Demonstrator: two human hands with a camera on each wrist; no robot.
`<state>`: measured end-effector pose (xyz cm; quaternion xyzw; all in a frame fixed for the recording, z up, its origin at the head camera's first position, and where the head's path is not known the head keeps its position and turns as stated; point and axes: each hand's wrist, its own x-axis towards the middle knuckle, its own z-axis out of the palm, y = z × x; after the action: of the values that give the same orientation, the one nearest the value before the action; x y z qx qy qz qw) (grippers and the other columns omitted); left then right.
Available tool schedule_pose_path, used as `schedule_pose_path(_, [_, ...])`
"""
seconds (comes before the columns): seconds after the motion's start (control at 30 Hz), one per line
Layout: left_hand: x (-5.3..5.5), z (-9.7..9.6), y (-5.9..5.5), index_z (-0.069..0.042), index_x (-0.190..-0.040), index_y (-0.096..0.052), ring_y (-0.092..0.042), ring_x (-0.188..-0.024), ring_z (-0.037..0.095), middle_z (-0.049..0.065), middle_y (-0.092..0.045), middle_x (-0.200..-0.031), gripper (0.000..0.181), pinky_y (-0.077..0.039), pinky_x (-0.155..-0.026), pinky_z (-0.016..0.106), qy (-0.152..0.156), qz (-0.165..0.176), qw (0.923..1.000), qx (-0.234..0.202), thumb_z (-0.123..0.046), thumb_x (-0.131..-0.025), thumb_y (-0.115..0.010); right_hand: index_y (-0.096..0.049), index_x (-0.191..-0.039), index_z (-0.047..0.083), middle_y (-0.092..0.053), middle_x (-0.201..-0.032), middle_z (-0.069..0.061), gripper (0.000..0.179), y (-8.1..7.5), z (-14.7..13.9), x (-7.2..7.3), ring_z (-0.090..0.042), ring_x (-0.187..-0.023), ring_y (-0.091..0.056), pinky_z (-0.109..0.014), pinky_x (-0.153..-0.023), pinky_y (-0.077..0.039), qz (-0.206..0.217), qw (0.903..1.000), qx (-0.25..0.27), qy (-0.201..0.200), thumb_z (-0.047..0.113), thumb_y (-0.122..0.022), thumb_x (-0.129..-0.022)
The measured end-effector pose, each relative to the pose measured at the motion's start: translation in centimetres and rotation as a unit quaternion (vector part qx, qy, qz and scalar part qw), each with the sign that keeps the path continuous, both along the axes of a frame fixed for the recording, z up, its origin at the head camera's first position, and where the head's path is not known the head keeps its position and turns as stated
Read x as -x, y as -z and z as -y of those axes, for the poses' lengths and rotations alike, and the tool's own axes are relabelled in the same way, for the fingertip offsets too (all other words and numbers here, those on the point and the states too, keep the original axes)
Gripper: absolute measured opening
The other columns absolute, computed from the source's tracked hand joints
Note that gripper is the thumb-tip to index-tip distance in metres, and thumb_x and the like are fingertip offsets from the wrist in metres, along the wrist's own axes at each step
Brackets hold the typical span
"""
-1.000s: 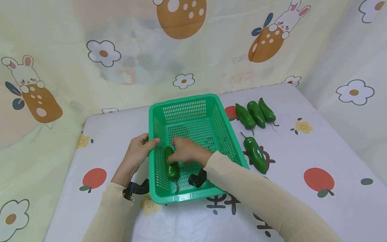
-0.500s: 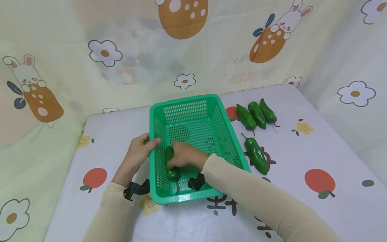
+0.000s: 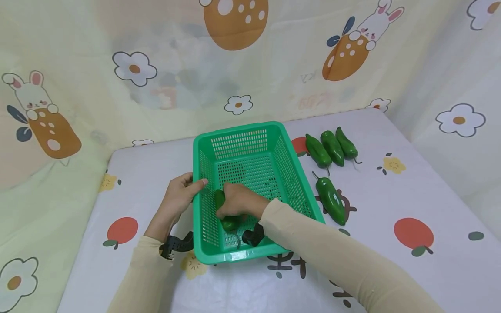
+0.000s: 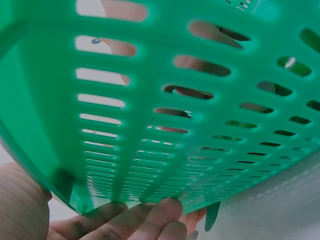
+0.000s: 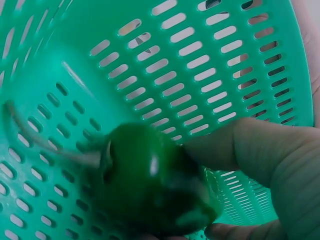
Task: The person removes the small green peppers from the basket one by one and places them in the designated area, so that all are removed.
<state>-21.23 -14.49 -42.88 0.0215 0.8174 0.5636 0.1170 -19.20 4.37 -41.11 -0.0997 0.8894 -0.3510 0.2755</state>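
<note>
A green plastic basket (image 3: 243, 257) with slotted walls stands on the table. My left hand (image 3: 181, 195) grips its left wall, thumb over the rim and fingers outside; in the left wrist view those fingers (image 4: 125, 222) lie against the outer wall. Inside the basket, my right hand (image 3: 239, 201) holds a green pepper (image 3: 231, 224) near the left wall. The right wrist view shows the pepper (image 5: 150, 180) close up, its stem to the left, with the thumb against its side. Part of the pepper is hidden by the hand in the head view.
Right of the basket lie several more green peppers: one alone (image 3: 331, 201) near the basket's right wall, and a row (image 3: 332, 148) farther back. The table (image 3: 375, 269) has a printed cloth. A patterned curtain (image 3: 176, 113) hangs behind it.
My right hand has closed round the pepper, and the pepper's stem end has shifted slightly right. The left hand and the basket have stayed in place.
</note>
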Motion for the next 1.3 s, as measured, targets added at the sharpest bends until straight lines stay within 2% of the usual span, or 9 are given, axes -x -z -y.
schedule_pose_path(0.1, [0.0,0.0,0.0,-0.003,-0.132,-0.055,-0.071,-0.09,0.026,0.018,-0.069,-0.111,0.048,-0.059,-0.074,0.036,0.0,-0.003,1.0,-0.002,-0.032,-0.095,-0.062,-0.049,-0.117,0.0,-0.058,-0.088,-0.013,0.046,0.0,0.0,0.0,-0.024,-0.064,-0.063,-0.038,-0.052,-0.058,-0.002,1.0,-0.003,0.002,0.016,-0.074,-0.081])
schedule_pose_path(0.4, [0.0,0.0,0.0,-0.003,-0.132,-0.055,-0.071,-0.09,0.026,0.018,-0.069,-0.111,0.049,-0.059,-0.074,0.036,-0.001,-0.007,1.0,-0.002,-0.033,-0.094,-0.063,-0.049,-0.114,0.004,-0.058,-0.09,-0.012,0.045,-0.4,-0.6,0.1,-0.022,-0.065,-0.063,-0.035,-0.05,-0.057,-0.019,0.9996,-0.019,0.0,0.018,-0.075,-0.08])
schedule_pose_path(0.67, [0.0,0.1,0.0,-0.003,-0.132,-0.056,-0.07,-0.09,0.026,0.018,-0.069,-0.11,0.048,-0.059,-0.074,0.036,0.0,-0.01,1.0,0.001,-0.033,-0.094,-0.063,-0.041,-0.138,0.003,-0.058,-0.097,-0.012,0.068,-1.4,-1.3,0.2,-0.021,-0.068,-0.064,-0.036,-0.052,-0.058,-0.009,0.9999,0.006,0.005,0.019,-0.076,-0.081])
schedule_pose_path(1.07, [0.2,0.0,0.1,-0.004,-0.129,-0.058,-0.07,-0.09,0.024,0.015,-0.07,-0.108,0.047,-0.057,-0.078,0.037,-0.002,-0.009,0.9999,0.009,-0.034,-0.094,-0.063,-0.041,-0.14,0.005,-0.058,-0.1,-0.014,0.07,-3.1,-2.7,0.2,-0.022,-0.07,-0.065,-0.037,-0.054,-0.058,-0.019,0.9986,0.046,0.02,0.012,-0.074,-0.079])
schedule_pose_path(1.3, [0.2,0.0,0.2,-0.003,-0.129,-0.058,-0.07,-0.09,0.024,0.016,-0.07,-0.108,0.047,-0.057,-0.078,0.038,-0.004,-0.01,0.9999,0.01,-0.034,-0.094,-0.063,-0.039,-0.142,0.008,-0.059,-0.101,-0.015,0.073,-3.8,-3.7,0.3,-0.023,-0.068,-0.065,-0.042,-0.057,-0.059,-0.021,0.9977,0.055,0.033,0.012,-0.073,-0.078])
